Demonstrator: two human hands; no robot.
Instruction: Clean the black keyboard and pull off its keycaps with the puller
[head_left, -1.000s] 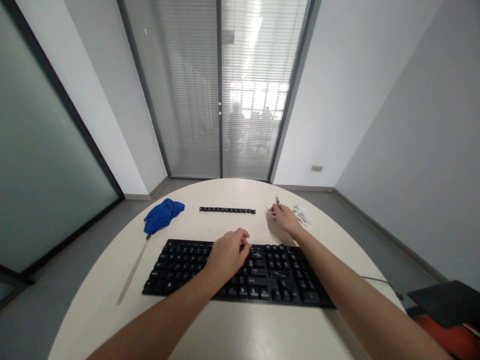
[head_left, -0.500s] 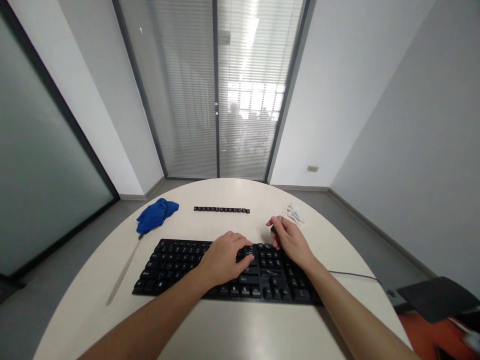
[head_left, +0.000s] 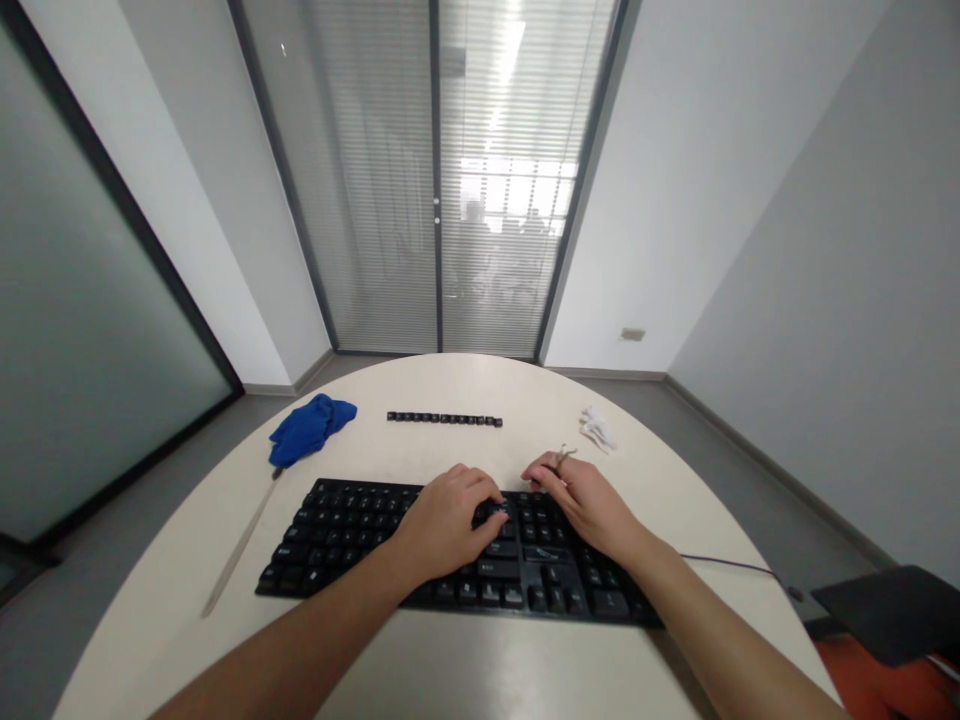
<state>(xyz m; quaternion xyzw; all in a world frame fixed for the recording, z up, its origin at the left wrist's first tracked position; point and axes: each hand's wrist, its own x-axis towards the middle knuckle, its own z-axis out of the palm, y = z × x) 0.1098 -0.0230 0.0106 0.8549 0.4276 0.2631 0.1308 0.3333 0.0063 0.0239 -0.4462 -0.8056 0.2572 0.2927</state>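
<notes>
A black keyboard (head_left: pixel 345 535) lies across the near part of the round table. My left hand (head_left: pixel 450 515) rests on its middle keys, with thumb and forefinger apart around a few keys and nothing visible held. Over the upper right part of the keyboard, my right hand (head_left: pixel 581 500) has its fingers curled round a small tool (head_left: pixel 562 457), whose thin wire-like end sticks up above the fingers. Beyond the keyboard, a row of small black keycaps (head_left: pixel 444 419) stands in a line.
At the left lie a blue cloth (head_left: pixel 309 430) and a long thin stick (head_left: pixel 241 545) with a dark end. White crumpled pieces (head_left: pixel 598 430) are at the right. A cable (head_left: pixel 727 565) runs off to the right past a dark chair (head_left: pixel 892 610).
My right hand has moved slightly down and turned, so the tool's wire end now points up and right. My left hand stays on the keys. The view has shifted slightly.
</notes>
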